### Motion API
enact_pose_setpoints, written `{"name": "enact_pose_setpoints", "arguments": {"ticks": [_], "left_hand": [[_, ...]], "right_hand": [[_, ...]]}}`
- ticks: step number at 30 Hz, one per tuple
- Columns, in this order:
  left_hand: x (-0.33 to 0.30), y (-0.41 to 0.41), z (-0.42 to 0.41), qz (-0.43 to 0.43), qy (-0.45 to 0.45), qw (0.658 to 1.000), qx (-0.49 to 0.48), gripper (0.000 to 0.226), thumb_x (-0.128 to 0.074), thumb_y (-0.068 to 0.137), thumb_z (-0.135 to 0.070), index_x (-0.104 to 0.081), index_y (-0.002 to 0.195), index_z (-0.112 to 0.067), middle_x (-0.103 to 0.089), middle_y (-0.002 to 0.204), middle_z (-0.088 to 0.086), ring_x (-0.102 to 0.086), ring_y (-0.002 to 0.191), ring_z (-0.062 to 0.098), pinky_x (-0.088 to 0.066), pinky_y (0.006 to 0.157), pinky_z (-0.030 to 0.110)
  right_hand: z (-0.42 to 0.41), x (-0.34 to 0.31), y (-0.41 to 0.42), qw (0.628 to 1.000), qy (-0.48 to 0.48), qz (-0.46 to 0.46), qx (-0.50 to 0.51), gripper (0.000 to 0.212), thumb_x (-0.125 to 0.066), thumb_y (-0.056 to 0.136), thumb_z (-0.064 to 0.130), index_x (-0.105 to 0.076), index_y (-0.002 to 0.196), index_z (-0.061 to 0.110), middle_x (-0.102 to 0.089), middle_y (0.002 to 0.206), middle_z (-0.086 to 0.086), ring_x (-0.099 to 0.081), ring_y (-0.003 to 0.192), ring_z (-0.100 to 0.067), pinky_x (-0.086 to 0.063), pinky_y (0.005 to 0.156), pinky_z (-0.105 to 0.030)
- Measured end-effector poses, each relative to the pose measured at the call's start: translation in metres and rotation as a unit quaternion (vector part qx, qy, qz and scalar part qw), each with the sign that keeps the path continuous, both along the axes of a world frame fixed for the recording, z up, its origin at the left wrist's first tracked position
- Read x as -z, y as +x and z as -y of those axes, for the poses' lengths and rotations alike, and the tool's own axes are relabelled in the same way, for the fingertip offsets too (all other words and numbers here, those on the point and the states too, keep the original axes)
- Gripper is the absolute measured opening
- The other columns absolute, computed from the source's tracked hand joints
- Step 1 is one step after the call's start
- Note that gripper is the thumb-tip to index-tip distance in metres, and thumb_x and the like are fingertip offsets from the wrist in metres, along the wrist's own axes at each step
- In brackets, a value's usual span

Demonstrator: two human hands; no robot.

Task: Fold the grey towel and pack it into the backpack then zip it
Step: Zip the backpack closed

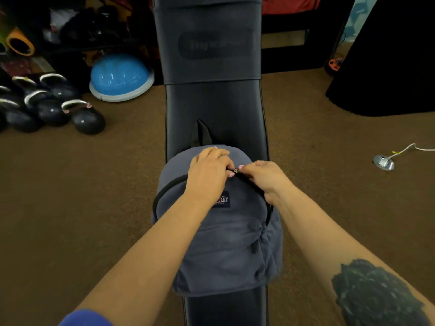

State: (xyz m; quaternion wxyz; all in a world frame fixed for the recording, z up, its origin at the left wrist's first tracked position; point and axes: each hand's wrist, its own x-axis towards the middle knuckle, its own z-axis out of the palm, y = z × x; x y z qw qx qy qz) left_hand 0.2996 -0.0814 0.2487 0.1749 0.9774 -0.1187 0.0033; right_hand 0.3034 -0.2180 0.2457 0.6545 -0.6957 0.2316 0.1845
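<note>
The backpack (219, 222) lies flat on its back along the black bench (216, 107), its top end pointing away from the person, which puts the main zip within easy reach of both hands. The left hand (208, 171) is spread palm-down over the top of the backpack, fingers loosely curled and pressing the cloth, most likely to hold the bag steady and keep the zip track taut. The right hand (264, 176) comes in from the backpack's right side with the wrist bent, thumb and forefinger pinched narrowly around the small metal zip pull (236, 170) at the crest of the backpack. Both forearms reach straight out over the backpack's lower half. The grey towel is not to be seen; judging by the full, rounded backpack, it is probably already inside. The zip's dark track curves down the backpack's left side; whether that stretch is closed I cannot tell.
</note>
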Motion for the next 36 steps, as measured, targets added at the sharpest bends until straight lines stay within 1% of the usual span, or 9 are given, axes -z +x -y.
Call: {"name": "enact_pose_setpoints", "arguments": {"ticks": [3, 8, 12, 16, 20, 24, 28, 31, 36], "left_hand": [[0.0, 0.003, -0.001, -0.004, 0.015, 1.0, 0.003, 0.018, -0.056, 0.09, -0.028, -0.066, 0.102, -0.018, -0.052, 0.135, -0.005, -0.033, 0.134, 0.016, -0.028, 0.104, 0.035], [-0.002, 0.008, -0.003, -0.009, 0.016, 1.0, -0.014, 0.016, -0.056, 0.09, -0.026, -0.065, 0.1, -0.017, -0.053, 0.13, -0.004, -0.038, 0.128, 0.017, -0.032, 0.101, 0.036], [-0.002, 0.01, 0.001, -0.023, 0.01, 0.999, -0.021, 0.013, -0.055, 0.091, -0.022, -0.063, 0.1, -0.017, -0.054, 0.127, -0.003, -0.04, 0.124, 0.018, -0.032, 0.098, 0.035], [0.001, 0.008, 0.005, -0.043, 0.027, 0.998, -0.025, 0.013, -0.051, 0.094, -0.021, -0.057, 0.104, -0.017, -0.052, 0.126, 0.0, -0.04, 0.123, 0.021, -0.031, 0.101, 0.037], [0.004, 0.008, 0.024, -0.06, 0.041, 0.997, 0.003, 0.022, -0.054, 0.091, -0.032, -0.058, 0.112, -0.025, -0.04, 0.143, -0.004, -0.022, 0.139, 0.022, -0.017, 0.115, 0.051], [0.012, 0.006, 0.051, -0.05, 0.109, 0.989, 0.089, 0.03, -0.056, 0.088, -0.041, -0.058, 0.117, -0.033, -0.033, 0.15, -0.004, -0.014, 0.143, 0.02, -0.004, 0.115, 0.058], [0.017, 0.012, 0.064, -0.034, 0.169, 0.978, 0.114, 0.03, -0.053, 0.09, -0.04, -0.059, 0.118, -0.032, -0.041, 0.145, -0.007, -0.018, 0.143, 0.018, 0.003, 0.114, 0.057], [0.017, 0.017, 0.064, -0.046, 0.181, 0.976, 0.111, 0.028, -0.05, 0.091, -0.041, -0.06, 0.116, -0.032, -0.047, 0.138, -0.009, -0.019, 0.142, 0.016, 0.006, 0.114, 0.055], [0.017, 0.018, 0.064, -0.055, 0.164, 0.98, 0.097, 0.025, -0.05, 0.092, -0.039, -0.062, 0.113, -0.032, -0.049, 0.136, -0.011, -0.019, 0.142, 0.015, 0.008, 0.114, 0.054]], "right_hand": [[0.003, 0.001, -0.001, 1.0, -0.016, 0.005, -0.005, 0.021, -0.067, 0.084, 0.015, -0.058, 0.065, 0.015, -0.061, 0.073, -0.005, -0.057, 0.076, -0.018, -0.047, 0.076, -0.033], [0.022, 0.005, -0.005, 0.999, -0.028, -0.018, 0.008, 0.021, -0.066, 0.085, 0.016, -0.057, 0.066, 0.014, -0.054, 0.063, -0.003, -0.046, 0.055, -0.012, -0.035, 0.05, -0.022], [0.045, 0.012, -0.012, 0.998, -0.011, -0.062, 0.03, 0.015, -0.061, 0.087, 0.011, -0.056, 0.073, 0.011, -0.054, 0.068, -0.004, -0.044, 0.054, -0.01, -0.034, 0.036, -0.014], [0.057, 0.024, -0.017, 0.994, -0.003, -0.105, 0.037, 0.016, -0.059, 0.089, 0.012, -0.052, 0.074, 0.014, -0.055, 0.07, -0.002, -0.043, 0.051, -0.011, -0.025, 0.048, -0.024], [0.056, 0.029, -0.017, 0.994, 0.024, -0.102, 0.044, 0.02, -0.059, 0.088, 0.013, -0.052, 0.07, 0.015, -0.053, 0.066, -0.001, -0.043, 0.044, -0.008, -0.025, 0.047, -0.022], [0.055, 0.031, -0.017, 0.991, 0.074, -0.094, 0.055, 0.014, -0.06, 0.088, 0.012, -0.056, 0.075, 0.013, -0.058, 0.074, -0.006, -0.05, 0.059, -0.014, -0.033, 0.05, -0.023], [0.06, 0.032, -0.017, 0.991, 0.086, -0.086, 0.053, 0.014, -0.058, 0.089, 0.007, -0.058, 0.077, 0.014, -0.061, 0.089, -0.01, -0.057, 0.075, -0.017, -0.041, 0.056, -0.021], [0.061, 0.031, -0.018, 0.991, 0.084, -0.089, 0.061, 0.012, -0.058, 0.089, 0.006, -0.056, 0.078, 0.009, -0.058, 0.085, -0.013, -0.056, 0.069, -0.016, -0.043, 0.043, -0.015], [0.067, 0.042, -0.026, 0.989, 0.066, -0.107, 0.074, 0.017, -0.055, 0.092, 0.006, -0.051, 0.075, 0.008, -0.055, 0.074, -0.007, -0.052, 0.048, -0.01, -0.033, 0.029, -0.01]]}}
